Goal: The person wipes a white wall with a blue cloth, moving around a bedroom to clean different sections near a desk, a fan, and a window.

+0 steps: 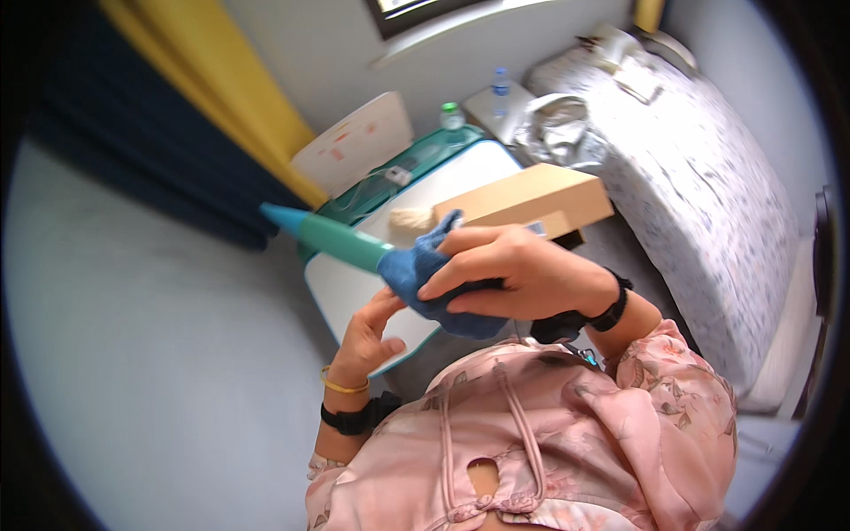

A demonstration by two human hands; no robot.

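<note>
My right hand (531, 274) is closed round a crumpled blue cloth (416, 270). Out of the cloth, toward the upper left, sticks a long green tapered object (341, 243) with a pointed blue tip; its exact kind I cannot make out, and its near end is hidden in the cloth. Just below, my left hand (367, 336) has its thumb apart from its fingers and grips nothing that I can see. Its fingertips reach the cloth's lower left edge, touching or nearly so.
Beneath my hands stands a small white table (345, 292) with a green border. On it are a cardboard box (531, 199), a beige lump (412, 219) and a green-capped bottle (452, 117). A bed (699, 195) lies to the right, a curtain (204, 97) hangs at left.
</note>
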